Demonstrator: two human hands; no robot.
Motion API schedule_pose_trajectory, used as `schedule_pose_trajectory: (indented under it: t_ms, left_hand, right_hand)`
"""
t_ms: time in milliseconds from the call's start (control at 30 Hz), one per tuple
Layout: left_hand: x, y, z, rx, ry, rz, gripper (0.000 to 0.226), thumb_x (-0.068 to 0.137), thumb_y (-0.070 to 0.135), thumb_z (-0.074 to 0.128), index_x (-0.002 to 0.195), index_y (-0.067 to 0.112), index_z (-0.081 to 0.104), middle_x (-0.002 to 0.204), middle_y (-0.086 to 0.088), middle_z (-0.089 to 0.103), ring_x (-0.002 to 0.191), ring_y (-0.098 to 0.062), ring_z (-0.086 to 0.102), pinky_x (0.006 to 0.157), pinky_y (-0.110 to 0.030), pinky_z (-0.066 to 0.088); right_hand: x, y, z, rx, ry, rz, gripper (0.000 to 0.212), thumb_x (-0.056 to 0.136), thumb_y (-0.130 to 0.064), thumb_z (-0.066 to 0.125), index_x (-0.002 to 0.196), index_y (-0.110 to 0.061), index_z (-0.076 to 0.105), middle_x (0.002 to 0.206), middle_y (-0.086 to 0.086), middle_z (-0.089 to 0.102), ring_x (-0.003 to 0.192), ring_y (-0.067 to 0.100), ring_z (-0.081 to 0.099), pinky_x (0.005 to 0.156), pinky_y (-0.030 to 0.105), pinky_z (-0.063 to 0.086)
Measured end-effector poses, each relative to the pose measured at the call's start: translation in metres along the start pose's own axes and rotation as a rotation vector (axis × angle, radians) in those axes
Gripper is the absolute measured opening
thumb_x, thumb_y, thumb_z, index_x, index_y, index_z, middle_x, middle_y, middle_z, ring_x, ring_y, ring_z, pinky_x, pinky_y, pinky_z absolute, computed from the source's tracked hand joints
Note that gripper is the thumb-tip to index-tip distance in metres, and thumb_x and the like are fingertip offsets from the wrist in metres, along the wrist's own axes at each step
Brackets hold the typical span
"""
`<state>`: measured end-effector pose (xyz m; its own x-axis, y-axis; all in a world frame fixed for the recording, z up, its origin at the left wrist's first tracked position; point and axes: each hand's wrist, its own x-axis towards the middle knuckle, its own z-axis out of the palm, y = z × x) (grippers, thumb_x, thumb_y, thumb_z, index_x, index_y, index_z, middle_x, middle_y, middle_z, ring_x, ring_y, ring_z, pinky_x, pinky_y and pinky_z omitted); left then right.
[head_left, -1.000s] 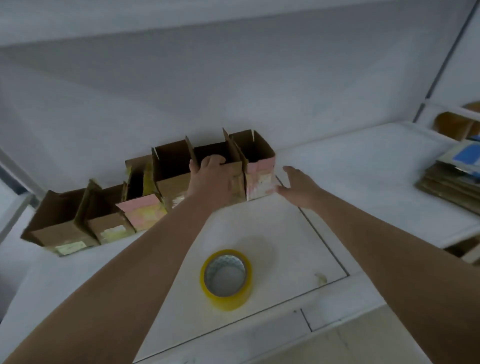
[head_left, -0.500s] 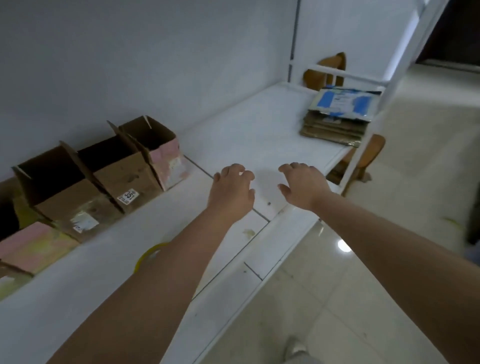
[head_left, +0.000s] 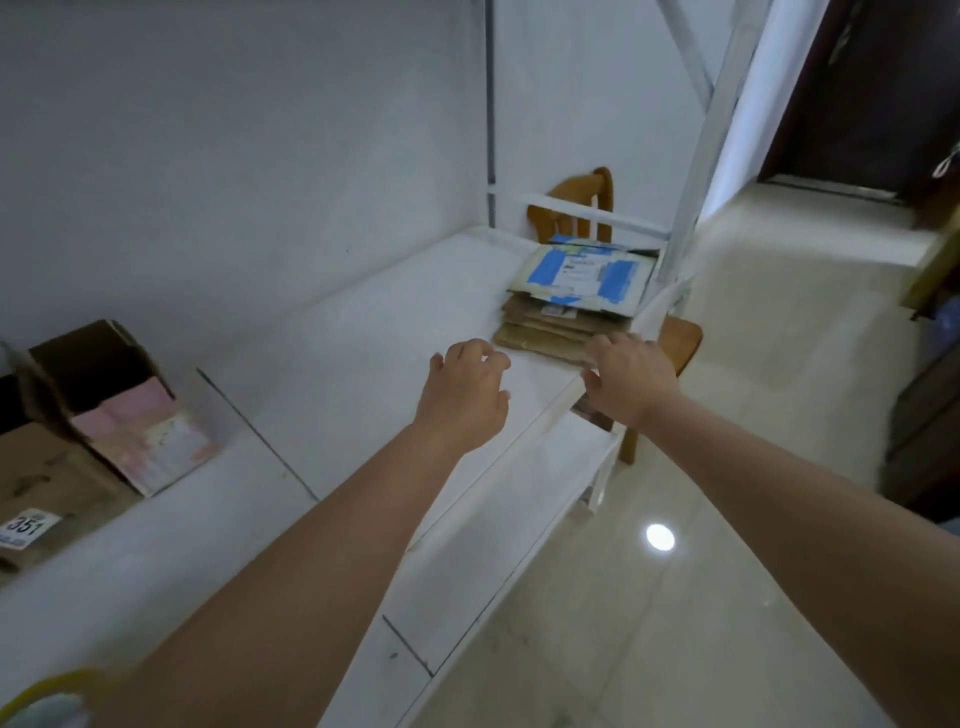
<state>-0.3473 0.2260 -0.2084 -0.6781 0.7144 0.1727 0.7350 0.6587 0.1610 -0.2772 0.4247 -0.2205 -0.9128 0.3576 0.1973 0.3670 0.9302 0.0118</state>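
The stack of flattened cartons (head_left: 574, 306) lies at the far right end of the worktop (head_left: 363, 332). The right hand (head_left: 631, 382) has arrived at its near edge, though contact cannot be confirmed. The left hand (head_left: 465, 400) is just short. Both are loosely curled and empty. A second ago the left hand rested on the open boxes (head_left: 124, 415), now well apart. Judgement: box placement is finished and fetching the next carton begins.

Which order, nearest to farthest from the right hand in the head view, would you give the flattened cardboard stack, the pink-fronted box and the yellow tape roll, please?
1. The flattened cardboard stack, at the fingertips of the right hand, far right of the table.
2. The pink-fronted box, left, against the wall.
3. The yellow tape roll, bottom-left corner, mostly cut off.
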Motion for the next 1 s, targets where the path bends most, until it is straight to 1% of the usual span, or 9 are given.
schedule_pose_trajectory:
  t_ms: [200, 400, 467, 533, 567, 633, 733, 800, 1000]
  left_hand:
    - [0.07, 0.037, 0.021, 0.05, -0.034, -0.024, 0.036, 0.097, 0.027, 0.049, 0.131, 0.014, 0.048, 0.14, -0.008, 0.04, 0.132, -0.027, 0.034, 0.111, -0.048, 0.027]
    - [0.114, 0.044, 0.044, 0.087, -0.053, -0.016, 0.036, 0.096, 0.024, 0.048, 0.13, 0.013, 0.046, 0.139, -0.01, 0.041, 0.13, -0.027, 0.036, 0.109, -0.048, 0.03]
    - [0.125, 0.042, 0.049, 0.09, -0.047, -0.018, 0.038, 0.096, 0.025, 0.049, 0.132, 0.013, 0.046, 0.139, -0.01, 0.041, 0.13, -0.027, 0.036, 0.109, -0.049, 0.03]
    - [0.132, 0.04, 0.054, 0.085, -0.042, -0.024, 0.039, 0.096, 0.026, 0.05, 0.132, 0.013, 0.045, 0.14, -0.01, 0.041, 0.131, -0.027, 0.036, 0.11, -0.049, 0.03]
    - [0.135, 0.039, 0.055, 0.083, -0.039, -0.023, 0.039, 0.096, 0.027, 0.05, 0.133, 0.014, 0.045, 0.14, -0.009, 0.041, 0.131, -0.027, 0.036, 0.11, -0.049, 0.03]
    - [0.139, 0.037, 0.058, 0.082, -0.047, -0.019, 0.04, 0.097, 0.027, 0.05, 0.134, 0.014, 0.044, 0.141, -0.009, 0.041, 0.132, -0.027, 0.035, 0.111, -0.049, 0.029]
    - [0.144, 0.035, 0.062, 0.091, -0.072, -0.015, 0.042, 0.097, 0.028, 0.049, 0.136, 0.014, 0.042, 0.143, -0.009, 0.039, 0.134, -0.027, 0.032, 0.112, -0.05, 0.026]
    - [0.147, 0.034, 0.063, 0.097, -0.077, -0.019, 0.043, 0.097, 0.029, 0.048, 0.137, 0.015, 0.042, 0.144, -0.009, 0.038, 0.135, -0.027, 0.031, 0.112, -0.05, 0.025]
    - [0.157, 0.035, 0.057, 0.086, -0.044, -0.015, 0.044, 0.097, 0.028, 0.05, 0.138, 0.015, 0.043, 0.142, -0.011, 0.041, 0.135, -0.03, 0.032, 0.113, -0.052, 0.023]
  right_hand:
    - [0.063, 0.059, 0.013, -0.032, 0.073, 0.034, 0.031, 0.095, -0.035, 0.049, 0.119, -0.016, 0.054, 0.111, 0.008, 0.061, 0.104, 0.026, 0.053, 0.085, 0.039, 0.044]
    - [0.111, 0.074, 0.046, -0.088, 0.076, 0.007, 0.046, 0.091, -0.039, 0.058, 0.13, -0.017, 0.046, 0.126, 0.01, 0.055, 0.12, 0.031, 0.046, 0.098, 0.043, 0.041]
    - [0.124, 0.077, 0.056, -0.104, 0.038, -0.001, 0.061, 0.089, -0.037, 0.06, 0.141, -0.018, 0.036, 0.142, 0.013, 0.044, 0.133, 0.034, 0.035, 0.107, 0.047, 0.035]
    - [0.135, 0.079, 0.065, -0.098, -0.015, 0.002, 0.076, 0.089, -0.032, 0.06, 0.151, -0.017, 0.018, 0.158, 0.015, 0.02, 0.147, 0.035, 0.012, 0.116, 0.049, 0.021]
    - [0.141, 0.08, 0.068, -0.093, -0.035, 0.008, 0.082, 0.089, -0.03, 0.059, 0.153, -0.017, 0.01, 0.161, 0.014, 0.01, 0.149, 0.035, 0.002, 0.118, 0.05, 0.014]
    - [0.149, 0.083, 0.074, -0.084, -0.056, 0.009, 0.084, 0.092, -0.028, 0.055, 0.154, -0.017, 0.0, 0.162, 0.013, 0.001, 0.149, 0.034, -0.007, 0.119, 0.051, 0.009]
    - [0.154, 0.086, 0.078, -0.045, -0.07, -0.005, 0.072, 0.098, -0.026, 0.047, 0.155, -0.015, 0.004, 0.162, 0.014, 0.008, 0.149, 0.034, -0.002, 0.12, 0.051, 0.012]
    - [0.154, 0.088, 0.077, -0.02, -0.045, 0.006, 0.069, 0.098, -0.023, 0.048, 0.154, -0.015, 0.009, 0.161, 0.014, 0.013, 0.149, 0.033, 0.005, 0.12, 0.05, 0.015]
    - [0.155, 0.108, 0.047, 0.197, 0.21, 0.103, 0.06, 0.095, -0.009, 0.055, 0.149, -0.02, 0.031, 0.157, 0.008, 0.029, 0.147, 0.028, 0.019, 0.119, 0.047, 0.023]
